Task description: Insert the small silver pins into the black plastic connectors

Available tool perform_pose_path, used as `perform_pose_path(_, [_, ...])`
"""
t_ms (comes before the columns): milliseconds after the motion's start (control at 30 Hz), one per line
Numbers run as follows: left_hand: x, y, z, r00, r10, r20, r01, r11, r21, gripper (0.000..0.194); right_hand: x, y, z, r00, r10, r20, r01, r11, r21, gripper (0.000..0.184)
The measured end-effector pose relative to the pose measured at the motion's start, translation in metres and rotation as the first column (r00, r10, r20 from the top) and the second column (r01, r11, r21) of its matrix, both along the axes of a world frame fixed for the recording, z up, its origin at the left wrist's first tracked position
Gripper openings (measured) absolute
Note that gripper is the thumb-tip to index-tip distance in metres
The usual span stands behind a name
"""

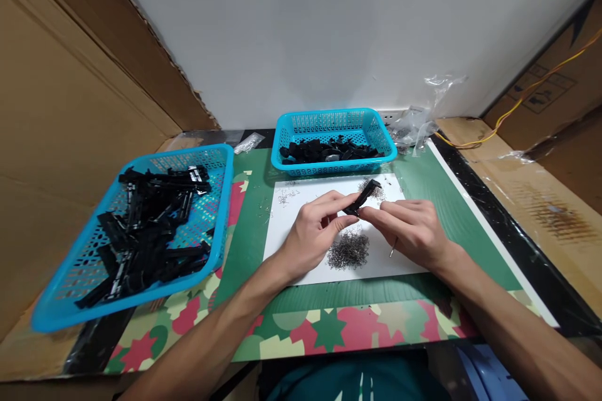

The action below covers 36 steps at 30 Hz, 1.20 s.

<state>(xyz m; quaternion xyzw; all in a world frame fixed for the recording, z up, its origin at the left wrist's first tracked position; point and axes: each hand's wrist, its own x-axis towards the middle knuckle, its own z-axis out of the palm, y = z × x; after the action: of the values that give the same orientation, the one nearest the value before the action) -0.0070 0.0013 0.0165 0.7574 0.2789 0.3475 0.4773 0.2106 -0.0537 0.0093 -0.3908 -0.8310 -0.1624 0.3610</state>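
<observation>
My left hand (pixel 314 230) pinches the near end of a small black plastic part (pixel 362 197) above a white sheet (pixel 301 225). My right hand (pixel 410 229) meets it at the same end, its fingertips pressed together against the part, with a thin metal tool (pixel 393 248) tucked under its fingers. Just below the hands a pile of tiny metal springs (pixel 348 249) lies on the sheet. A smaller pile of springs (pixel 376 190) sits behind the part.
A blue basket (pixel 221 200) of long black parts stands at the left. Behind the sheet a second blue basket (pixel 329 118) holds small black pieces. Clear plastic bags (pixel 416 125) and a yellow wire (pixel 498 122) lie at the back right. Cardboard walls flank the green mat (pixel 451 213).
</observation>
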Motion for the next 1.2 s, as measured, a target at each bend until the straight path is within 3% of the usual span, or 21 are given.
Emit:
perform_pose_path(133, [0.000, -0.001, 0.003, 1.000, -0.018, -0.018, 0.017, 0.997, -0.077, 0.036, -0.001, 0.002, 0.000, 0.991, 0.047, -0.122, -0.056, 0.996, -0.074, 0.023])
perform_pose_path(233, [0.001, -0.002, 0.003, 0.999, -0.039, 0.020, 0.043, 0.976, -0.216, 0.038, -0.002, 0.004, 0.000, 0.957, 0.099, -0.272, -0.141, 0.981, -0.137, 0.019])
perform_pose_path(333, [0.002, -0.002, 0.001, 0.994, -0.049, 0.099, 0.086, 0.903, -0.421, 0.050, -0.003, 0.005, 0.001, 0.911, 0.126, -0.393, -0.210, 0.961, -0.178, 0.014])
perform_pose_path(433, [0.002, -0.001, 0.000, 0.980, -0.062, 0.188, 0.164, 0.785, -0.598, 0.058, -0.003, 0.004, 0.003, 0.903, 0.088, -0.419, -0.190, 0.960, -0.207, 0.013])
perform_pose_path(533, [0.003, 0.000, 0.000, 0.972, -0.094, 0.217, 0.219, 0.703, -0.677, 0.055, -0.003, 0.004, 0.003, 0.910, 0.077, -0.407, -0.174, 0.963, -0.207, 0.012])
perform_pose_path(600, [0.004, -0.001, 0.001, 0.976, -0.126, 0.176, 0.213, 0.700, -0.681, 0.052, -0.002, 0.004, 0.003, 0.914, 0.086, -0.395, -0.179, 0.963, -0.203, 0.013])
perform_pose_path(633, [0.004, -0.002, 0.001, 0.981, -0.134, 0.144, 0.195, 0.728, -0.657, 0.051, -0.001, 0.004, 0.003, 0.917, 0.086, -0.390, -0.177, 0.963, -0.205, 0.013])
perform_pose_path(700, [0.006, -0.004, 0.000, 0.993, -0.096, 0.069, 0.118, 0.848, -0.516, 0.050, 0.000, 0.005, 0.002, 0.924, 0.063, -0.377, -0.158, 0.961, -0.226, 0.014])
perform_pose_path(767, [0.007, -0.005, -0.002, 1.000, -0.001, -0.014, -0.002, 0.968, -0.253, 0.046, 0.002, 0.006, 0.001, 0.930, 0.018, -0.366, -0.122, 0.957, -0.264, 0.014])
perform_pose_path(800, [0.007, -0.005, -0.004, 0.997, 0.054, -0.050, -0.059, 0.992, -0.107, 0.047, 0.003, 0.007, 0.001, 0.933, -0.002, -0.359, -0.107, 0.953, -0.284, 0.013])
perform_pose_path(867, [0.007, -0.005, -0.007, 0.985, 0.150, -0.091, -0.139, 0.984, 0.113, 0.054, 0.003, 0.008, -0.001, 0.939, -0.026, -0.343, -0.091, 0.942, -0.322, 0.013])
perform_pose_path(967, [0.006, -0.004, -0.010, 0.971, 0.225, -0.076, -0.198, 0.943, 0.266, 0.043, 0.001, 0.010, -0.004, 0.944, -0.034, -0.328, -0.089, 0.931, -0.354, 0.015])
perform_pose_path(1067, [0.005, -0.003, -0.011, 0.965, 0.248, -0.090, -0.201, 0.912, 0.358, 0.019, 0.001, 0.011, -0.006, 0.943, -0.055, -0.328, -0.083, 0.916, -0.391, 0.014])
perform_pose_path(1200, [0.005, -0.002, -0.014, 0.942, 0.304, -0.143, -0.236, 0.902, 0.361, 0.017, 0.005, 0.011, -0.005, 0.953, -0.087, -0.290, -0.063, 0.879, -0.472, 0.015])
